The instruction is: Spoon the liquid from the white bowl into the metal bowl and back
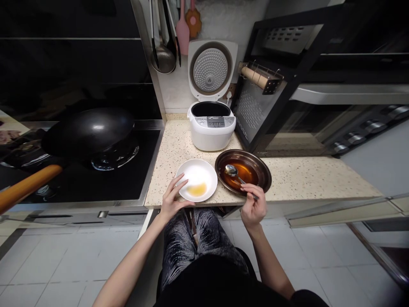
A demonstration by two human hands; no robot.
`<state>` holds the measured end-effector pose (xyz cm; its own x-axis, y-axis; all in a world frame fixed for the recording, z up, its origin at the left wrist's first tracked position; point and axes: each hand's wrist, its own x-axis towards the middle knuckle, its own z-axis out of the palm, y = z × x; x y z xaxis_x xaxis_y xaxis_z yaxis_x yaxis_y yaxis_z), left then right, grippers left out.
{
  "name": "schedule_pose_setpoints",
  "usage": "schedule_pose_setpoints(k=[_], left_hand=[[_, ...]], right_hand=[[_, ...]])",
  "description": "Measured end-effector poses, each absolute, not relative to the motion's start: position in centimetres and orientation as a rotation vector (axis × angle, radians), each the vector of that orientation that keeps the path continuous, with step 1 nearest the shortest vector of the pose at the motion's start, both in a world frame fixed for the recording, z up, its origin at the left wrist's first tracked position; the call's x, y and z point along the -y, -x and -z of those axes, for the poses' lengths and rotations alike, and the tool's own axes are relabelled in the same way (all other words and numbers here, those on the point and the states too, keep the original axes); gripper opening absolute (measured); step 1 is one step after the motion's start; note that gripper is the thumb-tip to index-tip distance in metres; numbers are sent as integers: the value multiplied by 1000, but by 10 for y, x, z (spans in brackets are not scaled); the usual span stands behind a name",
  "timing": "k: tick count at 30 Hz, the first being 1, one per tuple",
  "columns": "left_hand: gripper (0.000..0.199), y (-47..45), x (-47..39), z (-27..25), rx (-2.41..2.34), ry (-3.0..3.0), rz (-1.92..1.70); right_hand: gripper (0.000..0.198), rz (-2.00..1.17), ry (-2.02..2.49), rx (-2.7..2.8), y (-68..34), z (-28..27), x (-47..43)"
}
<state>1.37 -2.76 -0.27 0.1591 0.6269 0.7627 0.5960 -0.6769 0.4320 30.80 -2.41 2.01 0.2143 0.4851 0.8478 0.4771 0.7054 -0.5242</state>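
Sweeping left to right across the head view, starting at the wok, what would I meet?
Black wok, white dish with yellow liquid, metal bowl with brown liquid, silver control knobs.

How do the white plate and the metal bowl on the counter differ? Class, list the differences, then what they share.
The plate is white; the bowl is dark, shiny metal. The plate holds a small yellow puddle; the bowl holds a wider amber pool. The left hand touches the plate; the right hand holds a spoon at the bowl. Both are round and stand on the counter.
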Motion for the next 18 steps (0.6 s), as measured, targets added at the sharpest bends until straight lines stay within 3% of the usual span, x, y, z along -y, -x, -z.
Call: schedule_pose_setpoints(k=[9, 18], left_hand=[[78, -13, 28, 5, -1261, -2358, -1570], [79, -13, 27, 5, -1254, -2362, -1578]], right_hand=[[33, 235, 759, 1787, -315, -11, 24], [32, 184, 769, 1751, -315, -14, 26]])
